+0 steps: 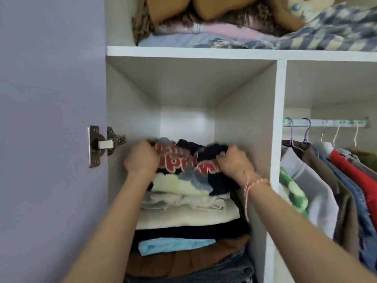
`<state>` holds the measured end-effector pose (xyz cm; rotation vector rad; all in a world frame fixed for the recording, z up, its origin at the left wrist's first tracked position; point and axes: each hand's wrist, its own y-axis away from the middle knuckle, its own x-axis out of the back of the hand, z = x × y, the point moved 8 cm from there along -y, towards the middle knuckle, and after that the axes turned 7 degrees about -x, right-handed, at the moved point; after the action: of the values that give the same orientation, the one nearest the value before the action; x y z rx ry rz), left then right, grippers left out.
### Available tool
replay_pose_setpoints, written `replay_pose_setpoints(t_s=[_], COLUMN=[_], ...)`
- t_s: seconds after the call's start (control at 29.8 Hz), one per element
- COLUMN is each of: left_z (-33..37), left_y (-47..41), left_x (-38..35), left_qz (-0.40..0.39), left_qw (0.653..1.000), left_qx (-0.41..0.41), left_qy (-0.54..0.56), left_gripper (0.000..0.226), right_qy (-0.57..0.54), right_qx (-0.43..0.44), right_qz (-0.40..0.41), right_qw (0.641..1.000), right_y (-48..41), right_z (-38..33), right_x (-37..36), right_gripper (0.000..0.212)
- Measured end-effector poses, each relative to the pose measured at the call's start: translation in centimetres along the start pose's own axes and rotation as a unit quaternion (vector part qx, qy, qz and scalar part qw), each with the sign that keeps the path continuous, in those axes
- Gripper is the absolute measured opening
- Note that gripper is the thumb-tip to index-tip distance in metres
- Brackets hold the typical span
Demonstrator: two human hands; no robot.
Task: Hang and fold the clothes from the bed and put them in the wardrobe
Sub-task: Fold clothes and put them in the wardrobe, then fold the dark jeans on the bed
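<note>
Left hand (pixel 141 158) & right hand (pixel 234 161) grip my folded graphic tee (pixel 179 163) atop wardrobe stack (pixel 183 218). Step: stowing. Next, prob.: release gently.

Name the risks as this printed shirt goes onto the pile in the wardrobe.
1. The dark printed shirt, gripped by the left hand and right hand, looks bunched, so it may come unfolded when released.
2. The stack of folded clothes beneath is tall and uneven; pushing could shove its upper layers askew.
</note>
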<state>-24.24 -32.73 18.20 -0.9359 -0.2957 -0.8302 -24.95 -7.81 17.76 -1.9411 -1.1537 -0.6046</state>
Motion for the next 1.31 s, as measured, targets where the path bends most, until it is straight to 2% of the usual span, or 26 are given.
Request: replay_pose_setpoints(t_s=[0.07,0.13,0.27,0.34,0.44,0.5,0.54,0.6,0.67,0.74,0.87,0.94,1.01,1.04,1.11,1.18,1.24,1.31], left_z=[-4.4,-7.0,-6.2,-5.8,-4.4,-1.5,0.3,1.6,0.6,-0.5,0.2,0.8,3.1,4.7,7.7,10.6,13.3,17.3], left_y=[2.0,3.3,2.1,2.1,2.5,3.1,3.8,5.1,6.3,6.4,6.5,7.6,11.1,13.7,19.3,24.1,27.9,32.4], left_x=[-4.4,-6.3,-6.0,-5.3,-3.3,-2.3,-2.9,-6.1,-8.9,-9.3,-9.1,-7.9,-7.2,-7.2,-7.8,-8.5,-9.0,-10.7], left_qz=[-0.050,-0.049,-0.054,-0.057,-0.022,0.045,0.053,-0.036,-0.123,-0.122,-0.115,-0.048,0.009,0.013,-0.036,-0.074,-0.090,-0.130], left_qw=[0.997,0.996,0.997,0.996,0.993,0.987,0.982,0.973,0.966,0.969,0.970,0.977,0.977,0.969,0.939,0.897,0.852,0.798], left_qx=[0.044,0.078,0.055,0.054,0.024,-0.063,-0.126,-0.203,-0.191,-0.177,-0.176,-0.171,-0.211,-0.244,-0.273,-0.293,-0.356,-0.420], left_qy=[-0.033,0.011,-0.017,-0.045,-0.112,-0.144,-0.132,-0.103,-0.120,-0.120,-0.122,-0.116,-0.042,0.030,0.206,0.321,0.374,0.413], left_gripper=[0.032,0.032,0.030,0.030,0.032,0.038,0.042,0.051,0.061,0.072,0.055,0.054,0.061,0.065,0.064,0.051,0.050,0.052], right_qy=[0.023,0.016,0.128,0.154,0.083,0.060,0.075,0.086,0.076,0.072,0.030,-0.010,-0.062,-0.095,-0.182,-0.236,-0.206,-0.135], right_qx=[-0.057,-0.091,-0.008,0.054,0.132,0.158,0.155,0.132,0.111,0.106,0.088,0.092,0.114,0.136,0.173,0.149,0.116,0.040], right_qz=[-0.041,-0.029,0.085,0.103,0.025,-0.059,-0.097,-0.128,-0.135,-0.134,-0.153,-0.156,-0.131,-0.113,-0.076,-0.033,0.001,0.065], right_qw=[0.997,0.995,0.988,0.981,0.988,0.984,0.980,0.979,0.982,0.983,0.984,0.983,0.983,0.980,0.965,0.960,0.972,0.988], right_y=[1.0,2.1,1.1,1.3,1.9,2.2,2.5,3.1,4.1,5.2,7.3,8.5,10.4,11.8,14.6,16.9,19.1,22.0], right_z=[3.8,5.7,3.3,1.6,-0.2,-0.2,0.5,2.0,3.8,5.0,6.7,6.4,6.3,6.2,6.8,9.8,13.4,19.2], right_x=[-5.5,-8.0,-5.7,-4.8,-5.2,-6.5,-7.5,-9.0,-9.5,-9.5,-8.6,-8.0,-6.6,-5.4,-2.0,1.6,4.7,8.2], right_gripper=[0.038,0.039,0.037,0.046,0.046,0.052,0.054,0.056,0.060,0.063,0.065,0.065,0.062,0.057,0.042,0.029,0.030,0.040])
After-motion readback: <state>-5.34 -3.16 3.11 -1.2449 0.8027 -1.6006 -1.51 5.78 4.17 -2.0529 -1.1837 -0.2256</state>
